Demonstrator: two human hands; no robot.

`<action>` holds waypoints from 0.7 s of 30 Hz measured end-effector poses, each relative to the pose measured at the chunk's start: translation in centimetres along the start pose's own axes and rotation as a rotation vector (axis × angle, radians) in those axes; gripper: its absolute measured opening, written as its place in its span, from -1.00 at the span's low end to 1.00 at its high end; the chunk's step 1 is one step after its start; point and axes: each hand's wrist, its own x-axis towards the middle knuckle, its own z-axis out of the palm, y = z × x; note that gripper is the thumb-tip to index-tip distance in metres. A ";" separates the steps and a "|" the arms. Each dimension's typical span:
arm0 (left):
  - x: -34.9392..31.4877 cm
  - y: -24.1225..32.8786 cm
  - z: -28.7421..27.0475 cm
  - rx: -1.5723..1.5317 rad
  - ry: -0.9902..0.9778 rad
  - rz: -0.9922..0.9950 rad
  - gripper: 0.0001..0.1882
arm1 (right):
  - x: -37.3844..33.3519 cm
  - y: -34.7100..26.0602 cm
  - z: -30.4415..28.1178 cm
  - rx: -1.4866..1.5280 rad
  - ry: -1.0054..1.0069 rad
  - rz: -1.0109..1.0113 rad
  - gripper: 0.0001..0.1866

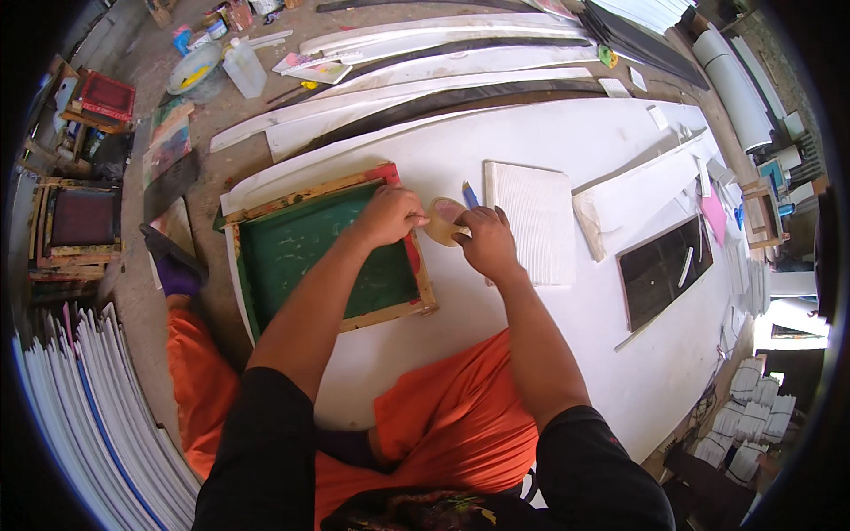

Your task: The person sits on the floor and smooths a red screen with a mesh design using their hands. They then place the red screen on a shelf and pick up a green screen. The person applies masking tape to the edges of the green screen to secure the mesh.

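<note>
A roll of yellowish tape (440, 232) is held up over the white board by my right hand (489, 241), whose fingers are closed on its right side. At the roll's left edge, my left hand (391, 215) is closed in a pinch on the tape; a loose end is too small to make out. Under my left forearm lies a wooden screen-printing frame (425, 296) with a green mesh (297, 243) and red paint on its right side. Just beyond my right hand, a blue cutter (469, 195) rests beside a stack of white ribbed sheets (536, 217).
The large white board (637, 124) spreads beneath everything. To the right lie a dark glossy panel (660, 274) and white offcuts (620, 195). Long white strips (443, 57) cover the far floor, near a white jug (245, 69). Stacked sheets (97, 416) stand at the near left.
</note>
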 end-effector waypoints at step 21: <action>-13.9 9.9 -4.9 -0.324 0.627 -0.163 -0.73 | -4.5 -16.2 -6.2 0.492 -0.105 -0.126 -0.47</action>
